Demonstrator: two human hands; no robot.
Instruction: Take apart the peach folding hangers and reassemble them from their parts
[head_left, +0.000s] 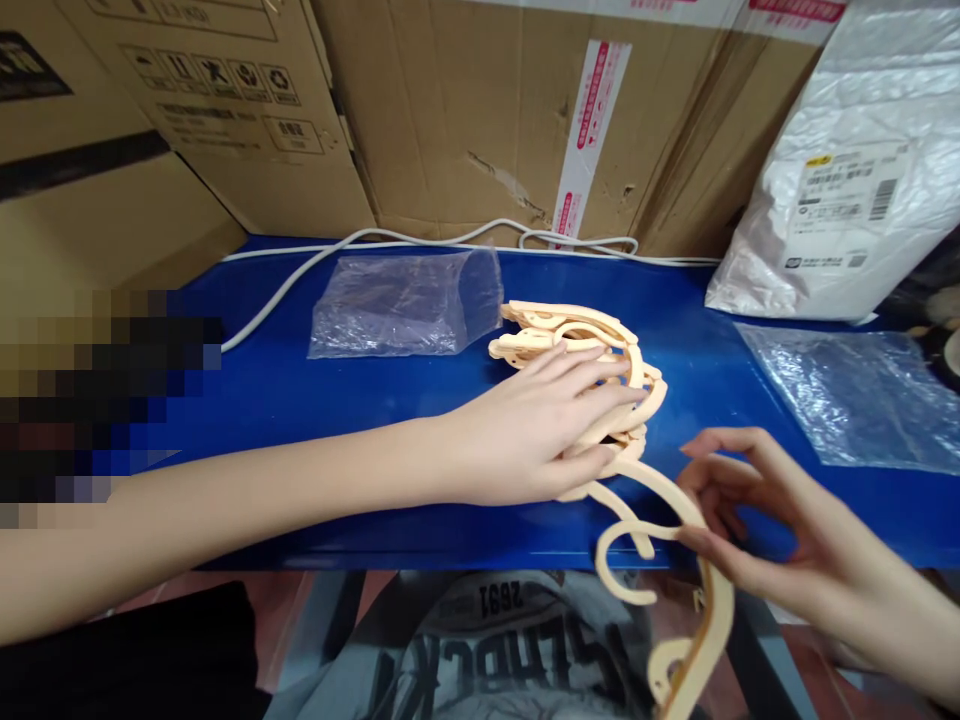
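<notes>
Nearest to the camera is one pale wooden-coloured hanger (718, 600), whose lower part hangs past the near edge of the blue table (390, 390), in front of a grey shirt (517, 650). The right hand (817, 540) pinches it between thumb and fingers, close to where the hook begins. The left hand (551, 420) lies flat, fingers stretched and not closed, on a pile of similar hangers (577, 313) on the table.

The work seems to me only partly done: one hanger is taken in the fingers, while the others lie together under the palm. Whether the held one is fully free from the pile, I cannot tell.

Beside the pile is a clear plastic bag (397, 305); another clear plastic piece (862, 390) lies beyond the right hand. Behind, a white cable (390, 234), a cardboard box (465, 110) and a white parcel (840, 200) limit the space, but nothing seems to block the hands.
</notes>
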